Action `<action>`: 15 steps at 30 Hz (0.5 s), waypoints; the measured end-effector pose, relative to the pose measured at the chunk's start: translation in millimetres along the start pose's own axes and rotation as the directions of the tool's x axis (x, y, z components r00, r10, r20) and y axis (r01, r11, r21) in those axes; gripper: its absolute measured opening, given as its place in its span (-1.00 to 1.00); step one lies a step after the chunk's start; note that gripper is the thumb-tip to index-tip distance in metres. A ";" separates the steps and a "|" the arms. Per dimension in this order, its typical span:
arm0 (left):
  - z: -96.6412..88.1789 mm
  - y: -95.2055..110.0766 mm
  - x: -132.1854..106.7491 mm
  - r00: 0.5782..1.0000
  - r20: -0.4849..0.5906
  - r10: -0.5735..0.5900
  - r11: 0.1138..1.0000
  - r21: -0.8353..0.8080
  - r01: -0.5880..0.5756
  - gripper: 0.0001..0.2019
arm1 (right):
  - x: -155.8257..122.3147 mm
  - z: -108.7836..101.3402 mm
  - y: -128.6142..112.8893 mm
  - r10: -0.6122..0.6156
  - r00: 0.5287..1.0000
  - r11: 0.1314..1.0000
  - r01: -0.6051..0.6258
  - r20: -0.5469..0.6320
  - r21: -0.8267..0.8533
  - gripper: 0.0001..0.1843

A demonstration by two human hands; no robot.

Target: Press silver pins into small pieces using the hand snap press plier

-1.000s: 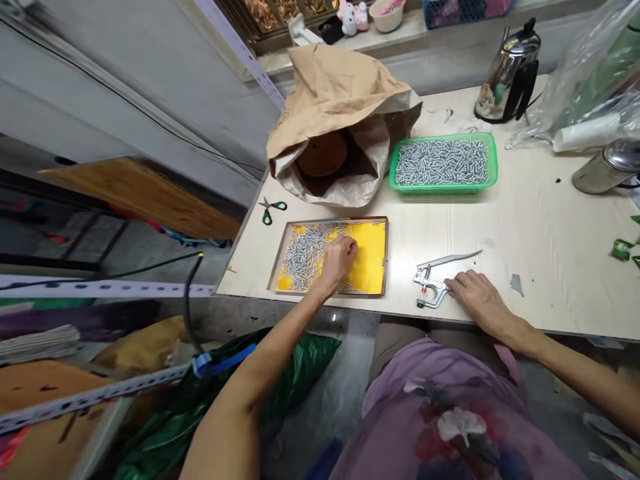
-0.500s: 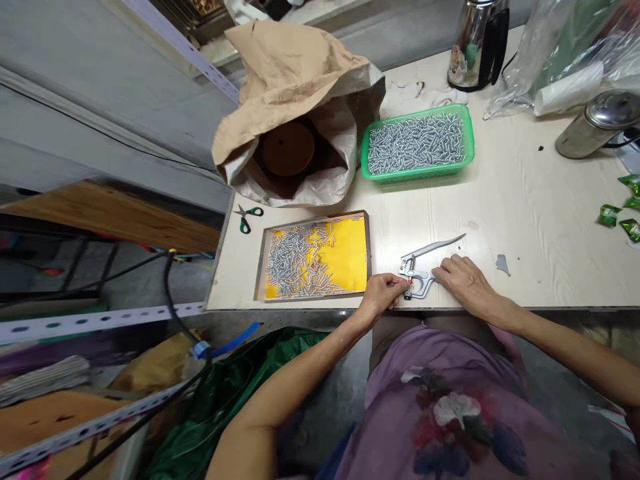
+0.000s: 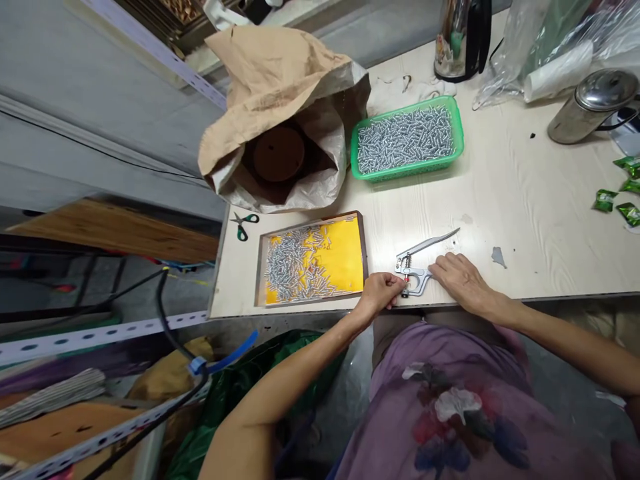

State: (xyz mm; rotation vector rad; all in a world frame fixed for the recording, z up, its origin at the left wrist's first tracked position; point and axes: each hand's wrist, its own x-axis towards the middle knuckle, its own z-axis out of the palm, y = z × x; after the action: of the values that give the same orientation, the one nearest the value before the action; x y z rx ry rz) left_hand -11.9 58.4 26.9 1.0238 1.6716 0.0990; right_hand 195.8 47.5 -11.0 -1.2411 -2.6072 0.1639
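Head view: left hand (image 3: 380, 293) is pinching something small at the jaws of the pliers (image 3: 417, 265) lying near the bench (image 3: 525, 220) edge, while right hand (image 3: 457, 280) is resting flat on their handle, beside a yellow tray (image 3: 345, 257).

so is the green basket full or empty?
Full: the green basket holds a dense layer of silvery screws nearly up to its rim.

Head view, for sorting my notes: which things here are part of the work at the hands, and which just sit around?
In use: left hand and right hand at the metal pliers; yellow tray of screws; green basket of screws.

Lying about: scissors, brown sack, kettle, green wrappers.
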 end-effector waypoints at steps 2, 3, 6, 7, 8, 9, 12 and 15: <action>-0.9 -1.5 2.2 1.000 0.020 -0.009 1.000 0.015 0.008 -0.88 | 0.6 -1.7 -0.9 0.000 1.000 1.000 0.000 0.012 -0.016 -0.77; -1.5 -2.0 3.3 0.999 0.032 -0.011 1.000 0.015 0.011 -0.88 | 1.1 -2.7 -1.4 0.001 1.000 1.000 0.000 0.024 -0.023 -0.77; -2.9 -2.3 5.8 0.998 0.067 -0.015 1.000 0.009 0.015 -0.87 | 2.1 -5.2 -2.9 0.015 0.998 0.999 -0.013 0.068 -0.034 -0.76; -3.2 -2.3 6.6 0.997 0.078 -0.021 1.000 0.007 0.020 -0.87 | 2.2 -5.8 -3.2 0.022 0.997 0.999 -0.019 0.079 -0.035 -0.75; -3.4 -2.5 7.4 0.996 0.087 -0.026 1.000 0.008 0.025 -0.86 | 2.2 -6.2 -3.3 0.028 0.996 0.999 -0.025 0.088 -0.037 -0.74; -3.6 -2.8 8.2 0.995 0.092 -0.030 1.000 0.011 0.029 -0.86 | 2.3 -6.7 -3.2 0.036 0.995 0.999 -0.032 0.096 -0.038 -0.73; -3.7 -4.7 10.6 0.995 0.095 -0.032 0.999 0.008 0.032 -0.86 | 5.7 -9.5 -0.7 0.047 0.989 0.999 -0.046 0.139 -0.013 -0.76; -3.5 -6.5 11.7 0.995 0.093 -0.032 0.999 -0.015 0.033 -0.85 | 17.7 -15.5 2.7 0.046 0.981 0.996 -0.059 0.191 0.060 -0.77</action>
State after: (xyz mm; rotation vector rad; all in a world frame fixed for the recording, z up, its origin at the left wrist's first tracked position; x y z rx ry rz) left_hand -18.5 63.6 15.9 0.9746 1.6000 0.0428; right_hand 191.4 62.8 6.4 -1.3318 -2.7033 0.3922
